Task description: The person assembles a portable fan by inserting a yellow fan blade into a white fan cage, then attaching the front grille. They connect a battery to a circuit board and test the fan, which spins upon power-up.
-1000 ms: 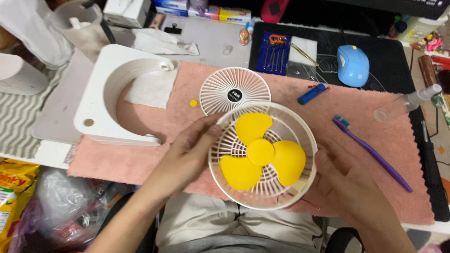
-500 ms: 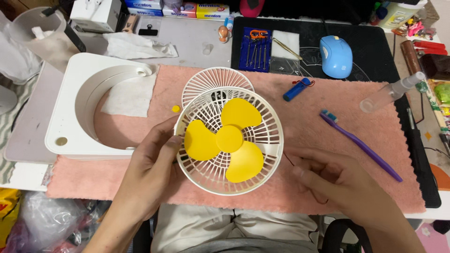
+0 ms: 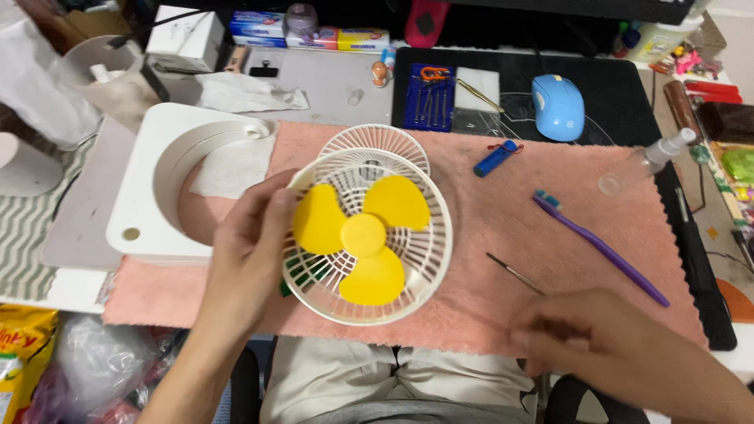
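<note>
My left hand (image 3: 243, 259) grips the left rim of a round white fan cage (image 3: 428, 271) and holds it tilted over the pink mat (image 3: 503, 220). A yellow three-blade propeller (image 3: 363, 235) sits in the cage. Behind it a flat white front grille (image 3: 375, 140) lies on the mat, partly covered by the cage. My right hand (image 3: 597, 345) is blurred at the mat's near right edge, with nothing visible in it. A thin metal tool (image 3: 514, 273) lies on the mat just beyond that hand.
A white ring-shaped fan housing (image 3: 149, 204) lies at the left. On the mat are a purple toothbrush (image 3: 601, 247) and a blue lighter (image 3: 496, 157). A spray bottle (image 3: 648, 161), a blue mouse (image 3: 558, 106) and a blue tool case (image 3: 428, 98) lie further back. Clutter lines the far edge.
My left hand has turned the cage so the blades sit differently. My right hand has let go of the cage and drawn back to the near right edge.
</note>
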